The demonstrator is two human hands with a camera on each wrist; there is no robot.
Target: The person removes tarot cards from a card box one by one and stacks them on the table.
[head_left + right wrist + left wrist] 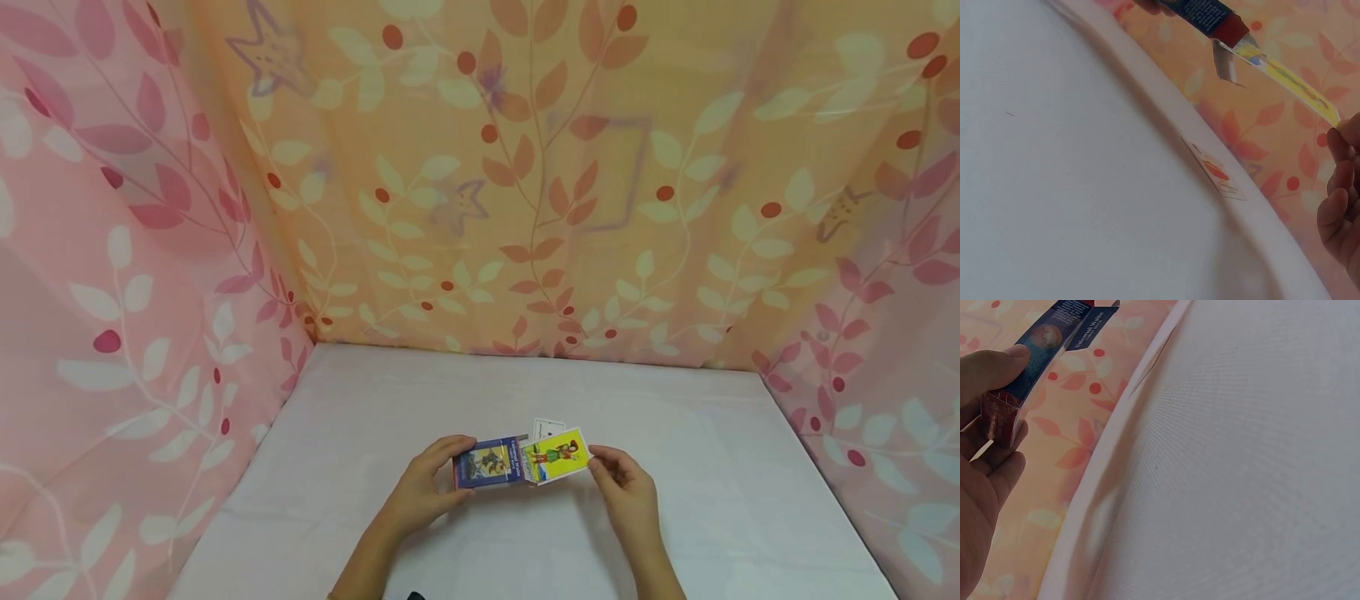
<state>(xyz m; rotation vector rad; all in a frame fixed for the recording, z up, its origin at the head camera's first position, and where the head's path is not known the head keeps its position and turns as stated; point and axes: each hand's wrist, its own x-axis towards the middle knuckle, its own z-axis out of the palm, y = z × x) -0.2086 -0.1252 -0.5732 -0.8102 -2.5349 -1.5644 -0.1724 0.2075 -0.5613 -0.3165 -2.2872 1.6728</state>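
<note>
My left hand (pixel 427 487) grips a blue tarot card box (pixel 486 463) by its left end, thumb on one side and fingers on the other. The box's end flap (pixel 1092 330) hangs open in the left wrist view. From the box's right end sticks a yellow tarot card (pixel 557 456) with a figure in red and green. Between thumb and forefinger, my right hand (pixel 624 487) pinches the card's outer edge. Its inner end is at the box's mouth; how much lies inside is hidden. Another card (pixel 1213 169) lies on the table behind, partly covered in the head view.
A white cloth covers the table (pixel 315 517). Curtains with leaf prints hang at the back (pixel 420 275) and on both sides, close to the table's edges. A small dark object (pixel 416 596) shows at the bottom edge of the head view.
</note>
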